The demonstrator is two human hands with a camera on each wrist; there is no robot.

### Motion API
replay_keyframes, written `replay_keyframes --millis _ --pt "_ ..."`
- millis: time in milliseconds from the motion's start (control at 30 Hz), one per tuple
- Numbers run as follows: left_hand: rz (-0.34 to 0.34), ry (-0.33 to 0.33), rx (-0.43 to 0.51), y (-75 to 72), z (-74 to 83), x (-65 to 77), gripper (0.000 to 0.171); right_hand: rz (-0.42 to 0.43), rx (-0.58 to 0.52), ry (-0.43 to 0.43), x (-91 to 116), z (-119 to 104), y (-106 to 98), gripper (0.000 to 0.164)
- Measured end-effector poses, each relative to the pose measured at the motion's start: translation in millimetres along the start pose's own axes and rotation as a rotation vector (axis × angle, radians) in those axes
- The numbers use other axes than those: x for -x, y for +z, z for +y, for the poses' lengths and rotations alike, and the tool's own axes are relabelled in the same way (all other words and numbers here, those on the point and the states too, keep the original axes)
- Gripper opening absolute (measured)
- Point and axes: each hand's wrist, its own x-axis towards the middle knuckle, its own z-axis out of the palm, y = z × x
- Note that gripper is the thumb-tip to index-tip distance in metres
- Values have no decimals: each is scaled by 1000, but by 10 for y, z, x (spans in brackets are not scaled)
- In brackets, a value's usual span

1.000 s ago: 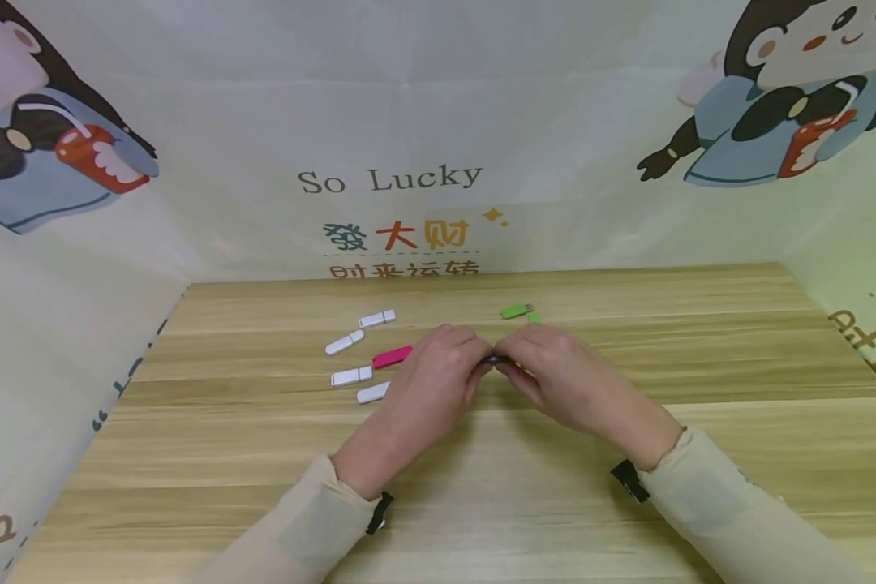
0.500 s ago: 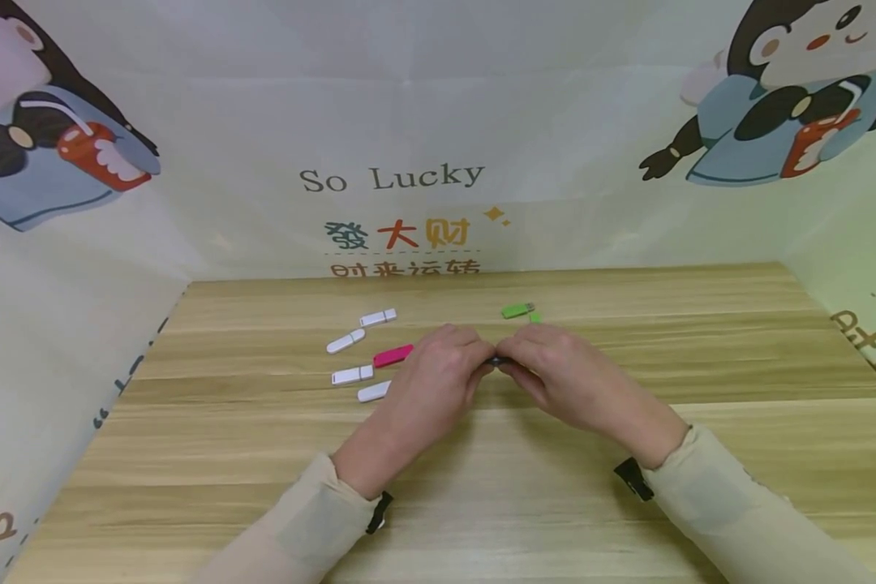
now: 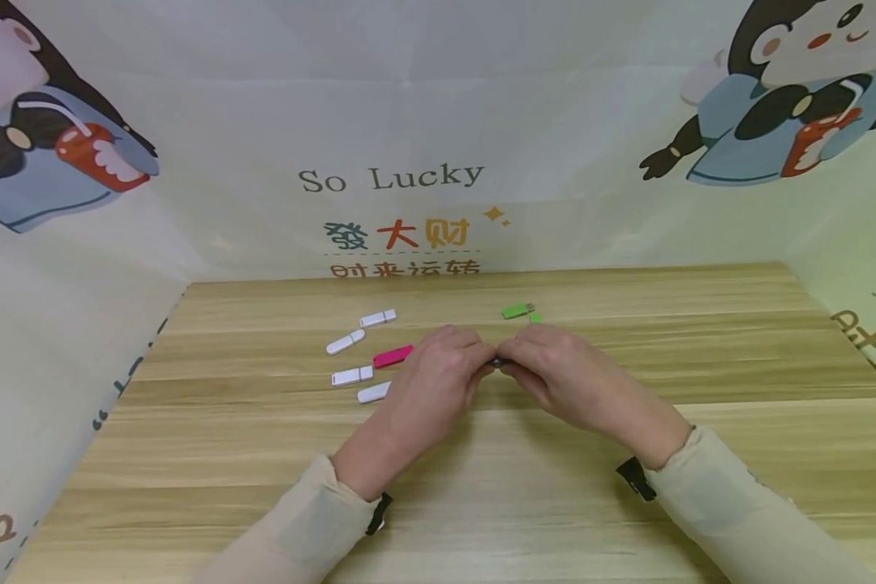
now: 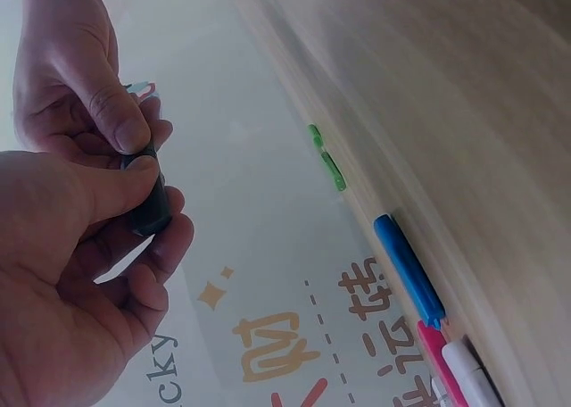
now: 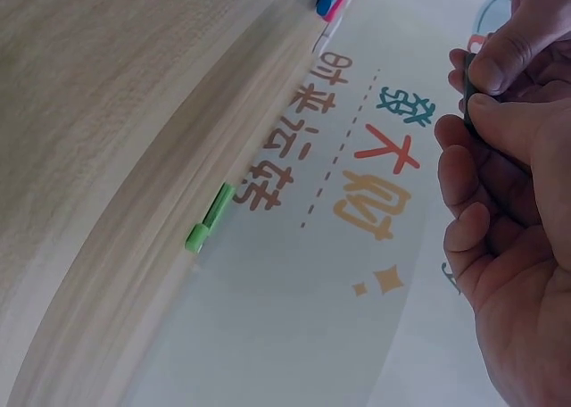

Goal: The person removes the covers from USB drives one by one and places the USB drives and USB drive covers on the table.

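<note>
A small black USB stick [image 4: 152,212] is held between both hands above the table. My left hand [image 3: 438,377] pinches one end with thumb and fingers. My right hand [image 3: 562,373] pinches the other end, its fingertips nearly meeting the left ones. Fingers cover most of the stick, so whether its cap is on or off cannot be seen. Behind the right hand lies a green USB stick [image 3: 517,311], its metal plug bare, with a green cap [image 3: 535,318] beside it.
Several white USB sticks, one of them a white USB stick [image 3: 352,375], lie left of the hands around a pink stick [image 3: 392,356]. A blue stick [image 4: 409,271] shows in the left wrist view. Printed cloth [image 3: 409,122] walls the wooden table [image 3: 190,446] at back and sides.
The right hand and forearm have shifted very slightly to the right. Both hands keep their pinch on the black stick, and the sticks on the table stay where they were.
</note>
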Motion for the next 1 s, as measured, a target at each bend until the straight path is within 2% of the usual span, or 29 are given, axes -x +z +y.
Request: replay_keyframes --millis 1000 --pt "-7 2 -13 4 10 6 9 -20 -9 -5 7 10 -31 17"
